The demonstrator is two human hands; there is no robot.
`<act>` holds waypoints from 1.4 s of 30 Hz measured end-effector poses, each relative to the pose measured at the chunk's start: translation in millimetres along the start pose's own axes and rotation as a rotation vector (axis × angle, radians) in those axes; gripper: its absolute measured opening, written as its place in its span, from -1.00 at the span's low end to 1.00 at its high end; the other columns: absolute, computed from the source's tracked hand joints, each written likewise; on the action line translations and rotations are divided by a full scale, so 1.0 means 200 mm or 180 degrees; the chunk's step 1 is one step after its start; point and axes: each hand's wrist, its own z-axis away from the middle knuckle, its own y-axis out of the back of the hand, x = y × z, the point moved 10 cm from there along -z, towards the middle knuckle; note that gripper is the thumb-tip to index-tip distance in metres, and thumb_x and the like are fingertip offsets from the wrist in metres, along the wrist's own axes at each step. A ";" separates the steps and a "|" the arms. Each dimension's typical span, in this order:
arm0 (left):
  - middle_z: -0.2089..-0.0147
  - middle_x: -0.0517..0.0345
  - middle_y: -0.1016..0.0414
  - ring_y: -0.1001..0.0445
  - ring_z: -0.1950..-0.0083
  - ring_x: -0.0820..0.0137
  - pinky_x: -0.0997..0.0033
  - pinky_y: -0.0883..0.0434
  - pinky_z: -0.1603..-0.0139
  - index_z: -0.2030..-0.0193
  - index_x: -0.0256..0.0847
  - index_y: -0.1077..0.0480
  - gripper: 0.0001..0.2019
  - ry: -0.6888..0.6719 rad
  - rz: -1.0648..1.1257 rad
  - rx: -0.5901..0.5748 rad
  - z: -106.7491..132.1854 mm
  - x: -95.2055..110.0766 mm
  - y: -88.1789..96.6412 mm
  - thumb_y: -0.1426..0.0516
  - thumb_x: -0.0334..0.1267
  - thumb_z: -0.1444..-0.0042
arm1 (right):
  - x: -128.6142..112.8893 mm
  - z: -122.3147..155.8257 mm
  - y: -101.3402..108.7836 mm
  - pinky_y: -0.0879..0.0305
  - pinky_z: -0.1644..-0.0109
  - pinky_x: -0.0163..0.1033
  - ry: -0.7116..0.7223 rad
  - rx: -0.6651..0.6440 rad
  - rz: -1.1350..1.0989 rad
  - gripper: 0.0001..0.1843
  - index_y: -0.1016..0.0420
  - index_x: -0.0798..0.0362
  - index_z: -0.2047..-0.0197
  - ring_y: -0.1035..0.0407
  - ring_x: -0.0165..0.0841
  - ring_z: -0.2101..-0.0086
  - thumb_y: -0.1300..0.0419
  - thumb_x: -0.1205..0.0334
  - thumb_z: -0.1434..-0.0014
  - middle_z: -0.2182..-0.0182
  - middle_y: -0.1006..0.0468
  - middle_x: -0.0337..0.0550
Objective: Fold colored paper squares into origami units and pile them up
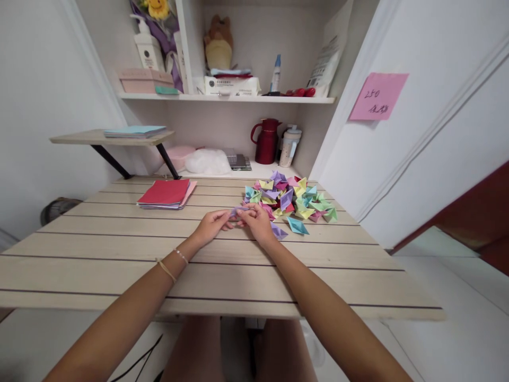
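Between my two hands is a small folded piece of purple paper (237, 210), held just above the slatted table (222, 276). My left hand (213, 225) pinches its left end, and my right hand (257, 223) grips the right end. The fingers partly cover the paper, so its full shape is hidden. Close by on the right lies a heap of folded paper boats (286, 199) in purple, yellow, green, pink and blue. A blue paper boat (297, 226) and a purple paper boat (278, 231) rest at the heap's near edge, the purple one beside my right hand.
A stack of coloured paper (165, 193), red on top, lies at the left. Behind it, a raised shelf (79, 137) carries light-blue sheets (134, 131). A red jug (267, 142) and a pale cup (290, 147) stand at the back under the cabinet shelf (226, 98).
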 end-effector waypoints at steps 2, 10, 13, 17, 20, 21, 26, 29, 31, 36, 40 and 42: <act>0.43 0.07 -0.52 -0.47 0.42 0.39 0.46 -0.38 0.41 0.25 -0.28 -0.49 -0.64 -0.0073 -0.0068 0.0103 0.00 0.01 0.02 -0.14 -0.01 0.02 | -0.02 0.01 -0.03 -0.38 0.48 -0.35 0.0065 -0.0131 -0.0001 -0.56 -0.30 0.05 0.29 -0.43 -0.44 0.57 -0.35 0.07 0.21 0.52 -0.53 -0.29; 0.48 0.09 -0.50 -0.44 0.46 0.42 0.44 -0.39 0.38 0.37 -0.31 -0.46 -0.72 -0.0003 0.0270 0.0528 0.01 0.03 0.09 -0.27 -0.14 0.16 | 0.00 0.00 -0.03 -0.35 0.51 -0.35 0.0070 -0.0055 0.0185 -0.63 -0.34 0.07 0.37 -0.42 -0.42 0.59 -0.27 -0.04 0.11 0.57 -0.49 -0.26; 0.48 0.17 -0.48 -0.45 0.48 0.44 0.43 -0.40 0.39 0.22 -0.30 -0.39 -0.62 0.0073 0.0496 0.0444 0.01 0.02 0.07 -0.30 -0.21 0.22 | -0.01 0.00 0.01 -0.34 0.52 -0.36 0.0198 0.0108 0.0193 -0.56 -0.31 0.04 0.23 -0.41 -0.43 0.59 -0.30 0.00 0.14 0.54 -0.49 -0.30; 0.58 0.25 -0.41 -0.39 0.56 0.50 0.49 -0.36 0.47 0.20 -0.30 -0.38 -0.62 0.0147 0.0461 0.0089 0.01 0.01 0.00 -0.30 -0.22 0.19 | -0.04 0.01 -0.02 -0.32 0.50 -0.35 0.0353 -0.0096 0.0637 -0.64 -0.43 0.08 0.27 -0.37 -0.45 0.59 -0.28 0.03 0.10 0.55 -0.49 -0.26; 0.58 0.19 -0.44 -0.39 0.57 0.49 0.50 -0.34 0.50 0.28 -0.32 -0.40 -0.68 0.0237 0.0467 0.0072 0.01 -0.02 0.00 -0.27 -0.16 0.16 | -0.05 0.01 -0.05 -0.30 0.50 -0.35 0.0414 -0.0259 0.0881 -0.68 -0.50 0.08 0.29 -0.34 -0.45 0.58 -0.21 0.02 0.03 0.53 -0.49 -0.22; 0.56 0.16 -0.46 -0.40 0.57 0.48 0.50 -0.35 0.50 0.30 -0.32 -0.40 -0.68 0.0255 0.0488 0.0124 0.00 -0.03 0.01 -0.27 -0.14 0.15 | -0.05 0.02 -0.06 -0.31 0.49 -0.35 0.0413 -0.0288 0.0845 -0.67 -0.50 0.07 0.23 -0.33 -0.46 0.57 -0.20 0.03 0.02 0.50 -0.49 -0.23; 0.50 0.11 -0.51 -0.45 0.53 0.44 0.50 -0.35 0.50 0.30 -0.32 -0.39 -0.65 0.0297 0.0556 0.0410 -0.01 -0.06 0.08 -0.26 -0.09 0.15 | -0.04 0.03 -0.08 -0.31 0.44 -0.37 0.0386 -0.0390 0.0590 -0.54 -0.37 -0.01 0.00 -0.34 -0.49 0.53 -0.16 0.20 0.03 0.40 -0.48 -0.26; 0.50 0.10 -0.51 -0.46 0.52 0.43 0.49 -0.36 0.49 0.29 -0.31 -0.38 -0.64 0.0325 0.0556 0.0375 -0.01 -0.07 0.08 -0.26 -0.08 0.15 | -0.05 0.03 -0.08 -0.27 0.46 -0.39 0.0417 -0.0368 0.0665 -0.53 -0.37 -0.01 0.00 -0.32 -0.51 0.54 -0.14 0.27 0.05 0.41 -0.48 -0.26; 0.50 0.11 -0.51 -0.46 0.53 0.44 0.49 -0.37 0.49 0.28 -0.31 -0.38 -0.64 0.0332 0.0532 0.0345 -0.01 -0.07 0.07 -0.26 -0.08 0.15 | -0.05 0.03 -0.07 -0.27 0.47 -0.39 0.0427 -0.0347 0.0683 -0.53 -0.38 -0.01 0.01 -0.30 -0.51 0.54 -0.15 0.28 0.06 0.41 -0.47 -0.27; 0.55 0.14 -0.48 -0.44 0.56 0.48 0.49 -0.39 0.47 0.28 -0.32 -0.38 -0.66 0.0325 0.0491 0.0273 0.00 -0.06 0.05 -0.25 -0.10 0.12 | -0.05 0.01 -0.06 -0.26 0.47 -0.39 0.0441 -0.0330 0.0751 -0.56 -0.40 0.01 0.03 -0.29 -0.51 0.55 -0.15 0.23 0.04 0.43 -0.46 -0.27; 0.57 0.16 -0.47 -0.45 0.56 0.47 0.48 -0.41 0.46 0.27 -0.32 -0.38 -0.64 0.0345 0.0548 0.0211 0.00 -0.05 0.04 -0.27 -0.11 0.14 | -0.04 0.01 -0.03 -0.22 0.51 -0.40 0.0472 -0.0190 0.1040 -0.55 -0.38 0.03 0.02 -0.26 -0.53 0.58 -0.17 0.26 0.06 0.41 -0.45 -0.26; 0.52 0.12 -0.49 -0.48 0.51 0.43 0.45 -0.44 0.43 0.24 -0.32 -0.37 -0.63 0.0427 0.0654 0.0136 0.01 -0.06 0.02 -0.26 -0.12 0.13 | -0.06 0.01 -0.02 -0.21 0.50 -0.39 0.0600 -0.0073 0.1290 -0.58 -0.40 0.04 0.05 -0.26 -0.52 0.59 -0.18 0.26 0.05 0.40 -0.47 -0.25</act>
